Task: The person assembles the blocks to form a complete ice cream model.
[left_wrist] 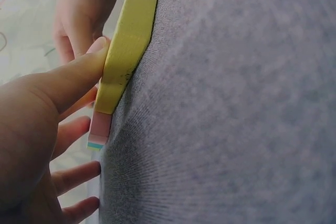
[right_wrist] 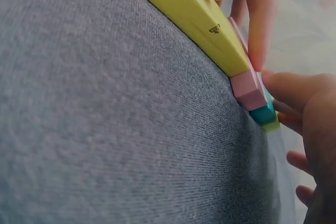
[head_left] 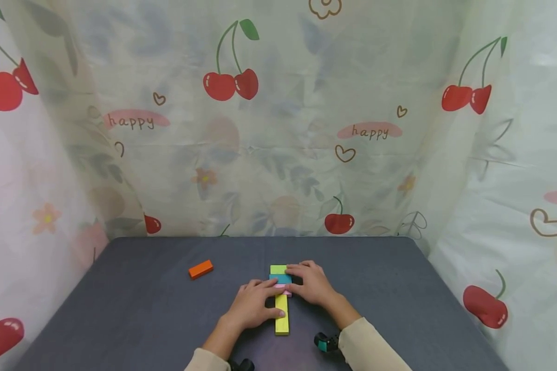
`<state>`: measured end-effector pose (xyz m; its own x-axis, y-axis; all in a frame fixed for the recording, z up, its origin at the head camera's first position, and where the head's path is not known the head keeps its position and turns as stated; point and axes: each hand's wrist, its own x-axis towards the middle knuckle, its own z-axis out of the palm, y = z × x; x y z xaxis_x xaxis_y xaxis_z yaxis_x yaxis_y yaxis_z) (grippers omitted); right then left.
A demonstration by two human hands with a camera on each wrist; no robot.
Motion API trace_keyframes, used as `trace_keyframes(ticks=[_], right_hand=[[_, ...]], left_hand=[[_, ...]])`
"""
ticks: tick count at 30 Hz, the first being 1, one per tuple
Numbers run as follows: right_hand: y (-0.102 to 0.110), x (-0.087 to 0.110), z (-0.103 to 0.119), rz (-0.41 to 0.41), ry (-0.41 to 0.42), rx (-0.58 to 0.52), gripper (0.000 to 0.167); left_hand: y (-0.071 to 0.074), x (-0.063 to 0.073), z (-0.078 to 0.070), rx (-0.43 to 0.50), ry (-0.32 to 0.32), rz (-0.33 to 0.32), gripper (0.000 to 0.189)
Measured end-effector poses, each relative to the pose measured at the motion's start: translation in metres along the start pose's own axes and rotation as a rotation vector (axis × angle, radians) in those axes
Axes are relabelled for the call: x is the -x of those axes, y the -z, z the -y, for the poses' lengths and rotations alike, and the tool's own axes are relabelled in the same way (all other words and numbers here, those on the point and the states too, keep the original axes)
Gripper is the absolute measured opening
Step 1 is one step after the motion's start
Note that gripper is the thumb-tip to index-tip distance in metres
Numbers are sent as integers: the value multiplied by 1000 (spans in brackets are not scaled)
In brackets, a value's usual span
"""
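Four-sided blocks lie end to end in a line on the dark cloth. A long yellow block [head_left: 282,322] is nearest, then a pink block [right_wrist: 248,90], a teal block [head_left: 280,279] and a light green block [head_left: 278,269]. With its thumb, my left hand [head_left: 252,305] touches the yellow block; its index finger reaches over the pink one, the others spread out. From the right side, my right hand [head_left: 314,285] touches the pink block with its thumb, while its fingers extend beside the teal and green blocks. Fingers partly cover the pink block.
An orange block [head_left: 200,269] lies apart, left of the line. The dark cloth-covered table [head_left: 144,304] ends at a patterned curtain [head_left: 278,170] behind and at both sides. Wrist-worn devices, one a black and teal piece [head_left: 326,342], sit below the hands.
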<state>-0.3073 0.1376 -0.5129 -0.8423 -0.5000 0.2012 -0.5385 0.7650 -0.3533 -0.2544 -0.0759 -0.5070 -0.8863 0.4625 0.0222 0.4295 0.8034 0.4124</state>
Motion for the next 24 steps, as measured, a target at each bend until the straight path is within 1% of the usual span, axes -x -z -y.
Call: trace_keyframes(ticks=[4,8,17,20,24], right_hand=[[0,1,-1,-1,19,4,47],[1,1,-2,23,33,-1,49],[3,8,-1,95,69,-74,67],[-2,11,0,83,64,-67,73],[-9,13,3,60,35,-66,77]], left_hand=[[-1,0,0,0,1,-4,64],[-1,-1,0,2,7,-3,63],[-1,-1,1,0,-1,-17,63],[-1,0,1,-1,-2,-19,63],[0,0,1,-4,-2,-21,63]])
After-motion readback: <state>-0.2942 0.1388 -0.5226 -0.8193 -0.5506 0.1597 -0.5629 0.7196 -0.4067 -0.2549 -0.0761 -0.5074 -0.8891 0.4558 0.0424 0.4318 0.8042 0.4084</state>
